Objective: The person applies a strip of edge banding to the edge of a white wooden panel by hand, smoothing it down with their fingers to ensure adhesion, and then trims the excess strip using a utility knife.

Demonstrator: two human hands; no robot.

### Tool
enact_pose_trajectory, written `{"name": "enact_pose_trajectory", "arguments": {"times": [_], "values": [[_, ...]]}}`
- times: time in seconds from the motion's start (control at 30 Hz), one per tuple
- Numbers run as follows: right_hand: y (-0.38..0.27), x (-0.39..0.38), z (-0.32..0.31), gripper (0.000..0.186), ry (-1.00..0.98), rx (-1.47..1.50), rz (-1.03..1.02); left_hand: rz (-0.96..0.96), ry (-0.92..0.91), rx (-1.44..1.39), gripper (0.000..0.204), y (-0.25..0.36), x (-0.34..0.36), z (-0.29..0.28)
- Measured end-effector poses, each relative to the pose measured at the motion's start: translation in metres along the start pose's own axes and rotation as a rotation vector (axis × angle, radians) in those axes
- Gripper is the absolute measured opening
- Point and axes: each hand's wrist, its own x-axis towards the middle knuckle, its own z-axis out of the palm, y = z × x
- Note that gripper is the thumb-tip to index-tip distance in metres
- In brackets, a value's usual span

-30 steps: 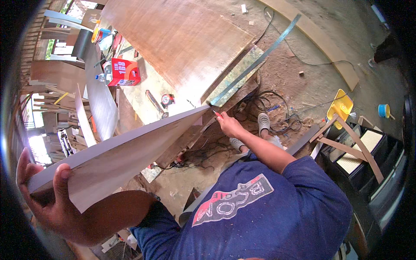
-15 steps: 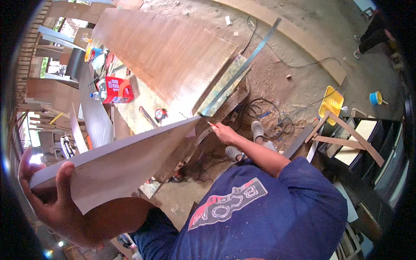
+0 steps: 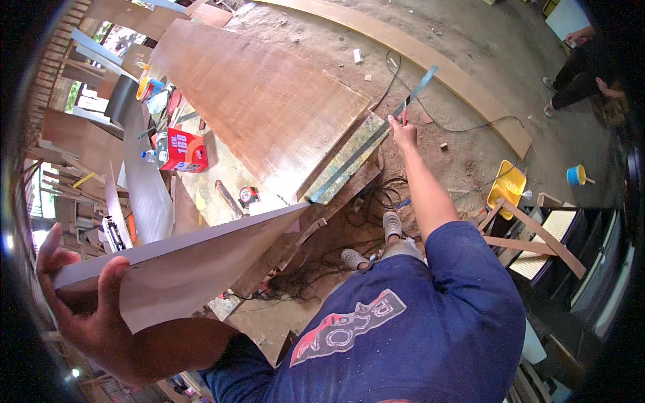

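Observation:
My left hand grips the near left end of a board tilted on its edge, thumb on one face and fingers behind. The board's pale edge strip faces up and runs to the worktable. My right hand is stretched forward, closed around a thin red pencil and touching the far part of a long flat metal ruler. That ruler lies slantwise along the paint-stained table edge, its near end by the board's far corner. Whether my right fingers also pinch the ruler is hard to see.
On the worktable are a large brown plywood sheet, a red can, a tape measure and a plastic bottle. Black cables tangle below. A yellow tray and wood strips are at right; another person stands beyond.
My right hand, with the pencil, has moved away from the board's corner, forward along the ruler toward its far end. My left hand keeps its hold on the board.

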Motion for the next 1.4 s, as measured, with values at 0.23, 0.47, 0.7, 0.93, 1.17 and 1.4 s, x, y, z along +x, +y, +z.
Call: {"name": "enact_pose_trajectory", "arguments": {"times": [0.23,0.47,0.7,0.93,1.17,1.4], "values": [[-0.087,-0.029,-0.019,0.035,-0.057,-0.021,-0.219,-0.033,-0.017,0.012,0.083,0.003,0.000,-0.001],[-0.251,-0.123,-0.054,0.031,-0.205,0.147,-0.490,-0.028,-0.046,-0.033,0.081,0.004,0.004,-0.002],[-0.345,-0.143,-0.061,0.029,-0.126,0.310,-0.790,0.012,-0.075,-0.075,0.072,0.009,0.006,-0.002],[-0.301,-0.090,-0.038,0.026,-0.024,0.481,-0.238,0.046,0.041,0.008,0.079,0.018,0.010,-0.010],[-0.169,-0.078,0.045,0.028,-0.104,0.605,0.301,0.039,-0.003,0.036,0.078,0.031,0.001,-0.012],[-0.124,-0.136,0.091,0.024,-0.151,0.485,0.562,-0.006,-0.040,-0.040,0.082,0.036,0.001,-0.015]]}}
